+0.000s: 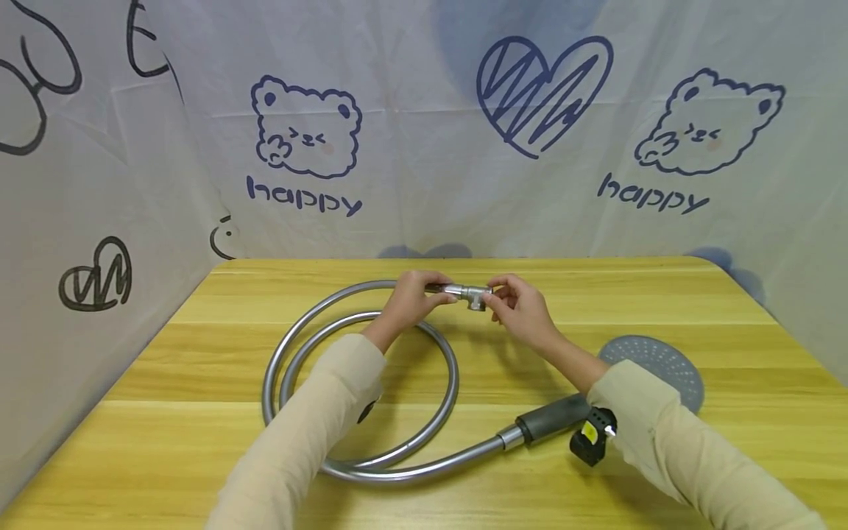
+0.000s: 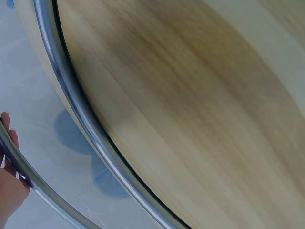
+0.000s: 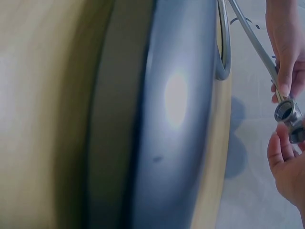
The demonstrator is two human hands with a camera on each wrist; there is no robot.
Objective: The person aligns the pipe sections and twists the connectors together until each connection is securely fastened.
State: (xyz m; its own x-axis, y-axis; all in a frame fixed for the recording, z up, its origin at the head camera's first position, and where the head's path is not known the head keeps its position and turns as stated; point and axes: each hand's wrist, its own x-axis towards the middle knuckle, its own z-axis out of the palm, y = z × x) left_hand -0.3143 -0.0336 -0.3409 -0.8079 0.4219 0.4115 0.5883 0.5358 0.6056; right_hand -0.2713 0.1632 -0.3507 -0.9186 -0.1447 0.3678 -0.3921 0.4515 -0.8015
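My left hand (image 1: 409, 296) grips the end of a silver shower hose (image 1: 456, 375), thumb and fingers closed round it close to its metal nut. Attached at that end is a small chrome T-shaped fitting (image 1: 475, 296), held up over the far part of the table. My right hand (image 1: 525, 313) pinches the fitting's right end between thumb and fingers. In the right wrist view the fitting (image 3: 285, 110) shows an open round mouth between both hands. At the left edge of the left wrist view, the left hand (image 2: 12, 191) is wrapped round the hose.
The hose lies coiled on the wooden table (image 1: 199, 412) and runs to a dark grey handle (image 1: 553, 418). A large round grey shower head (image 1: 652, 361) lies beneath the right forearm. White cloth walls (image 1: 411, 184) with drawings stand behind and at the sides.
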